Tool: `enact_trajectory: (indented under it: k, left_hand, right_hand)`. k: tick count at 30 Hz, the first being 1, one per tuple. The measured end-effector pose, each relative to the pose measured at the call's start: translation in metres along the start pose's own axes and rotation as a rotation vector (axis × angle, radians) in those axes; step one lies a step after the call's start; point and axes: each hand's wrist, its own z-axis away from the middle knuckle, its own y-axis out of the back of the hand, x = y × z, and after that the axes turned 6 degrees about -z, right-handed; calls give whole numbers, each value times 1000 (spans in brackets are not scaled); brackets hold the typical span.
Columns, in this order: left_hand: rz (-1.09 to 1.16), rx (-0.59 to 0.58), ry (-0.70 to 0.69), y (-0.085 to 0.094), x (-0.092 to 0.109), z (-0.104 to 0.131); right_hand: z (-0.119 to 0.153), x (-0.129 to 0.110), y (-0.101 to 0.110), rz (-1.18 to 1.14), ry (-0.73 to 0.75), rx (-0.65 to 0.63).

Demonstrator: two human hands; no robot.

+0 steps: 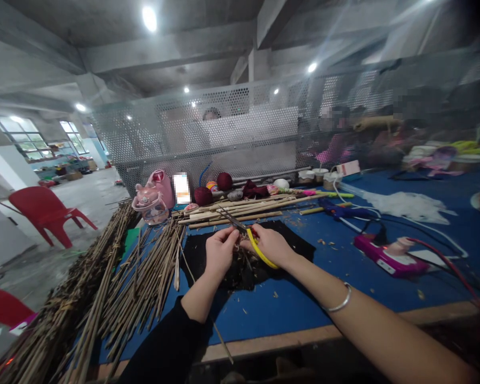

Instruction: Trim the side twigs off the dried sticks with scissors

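My right hand (269, 246) holds yellow-handled scissors (260, 252), whose dark blades point up and to the left. Beside it, my left hand (221, 250) is pinched round a thin dry stem (186, 260), which seems to slant from upper left past the wrist to the table's front edge. The fingertips of both hands nearly meet near the blades. Under them lies a black cloth (296, 240) strewn with brown scraps. What sits between the fingertips is too small to make out.
Bundles of dry stems (144, 282) cover the left side. Behind are peeled sticks (240, 210), dark red yarn balls (204, 196), a pink cup (152, 205) and a lit phone (181, 189). A purple power strip (396, 258), cables and a blue glue gun (342, 209) lie right.
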Motion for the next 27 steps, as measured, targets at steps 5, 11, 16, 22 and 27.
enact_trajectory:
  k: [5, 11, 16, 22, 27]
  left_hand:
    - [0, -39, -31, 1, -1, 0]
    - [39, -75, -35, 0, 5, 3]
    - [84, -82, 0, -2, 3, 3]
    - [59, -137, 69, -5, 1, 3]
    - [-9, -134, 58, -4, 3, 5]
  right_hand:
    - [3, -1, -2, -18, 65, -4]
    - [4, -5, 0, -88, 77, 10]
    - [3, -5, 1, -62, 2, 15]
    - [2, -6, 1, -101, -41, 51]
    - [1, -2, 2, -119, -37, 38]
